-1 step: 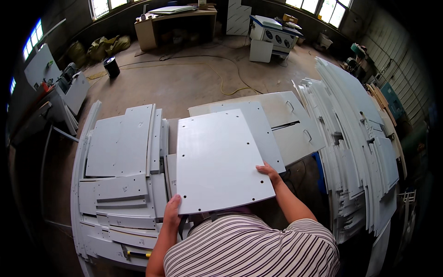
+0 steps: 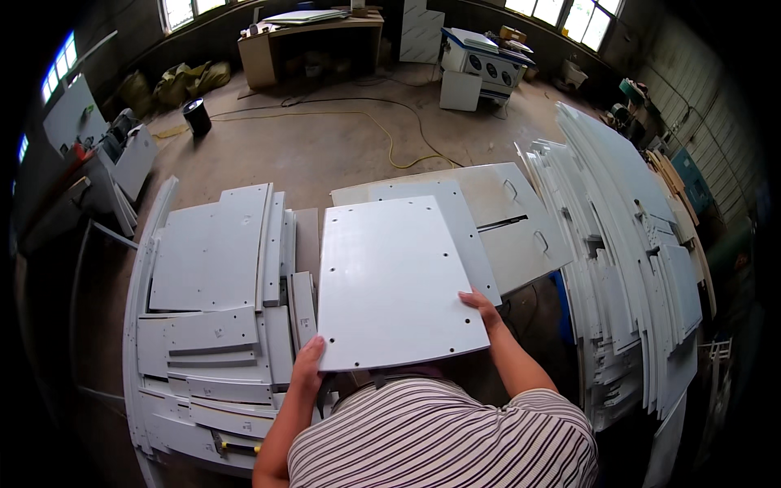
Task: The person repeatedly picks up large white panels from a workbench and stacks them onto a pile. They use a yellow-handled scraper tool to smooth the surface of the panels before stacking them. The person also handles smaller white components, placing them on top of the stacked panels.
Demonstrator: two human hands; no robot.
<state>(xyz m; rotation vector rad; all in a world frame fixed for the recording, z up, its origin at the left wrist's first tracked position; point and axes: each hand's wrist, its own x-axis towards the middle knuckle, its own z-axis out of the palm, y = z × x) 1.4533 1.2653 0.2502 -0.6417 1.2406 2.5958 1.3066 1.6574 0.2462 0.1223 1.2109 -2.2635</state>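
Observation:
A white panel point(image 2: 394, 281) with small dark holes along its edges is held in front of my body. My left hand point(image 2: 308, 362) grips its lower left corner, thumb on the top face. On the right edge, my right hand point(image 2: 480, 307) has its thumb over the face; the fingers of both hands are mostly hidden underneath. Behind this panel, a second white panel with holes point(image 2: 465, 220) lies partly covered on a larger whitish board with two handles point(image 2: 533, 213).
Stacked white panels point(image 2: 195, 256) lie to the left, with a yellow-and-black handled hammer point(image 2: 236, 446) on the near ones. Long panels point(image 2: 606, 179) are piled at the right. A yellow cable point(image 2: 382, 130) crosses the floor near a black bucket point(image 2: 196, 118); a desk point(image 2: 256, 61) stands farther back.
The held panel has shifted slightly to the right and down, showing more of the narrow pieces at its left. Both hands keep their grip.

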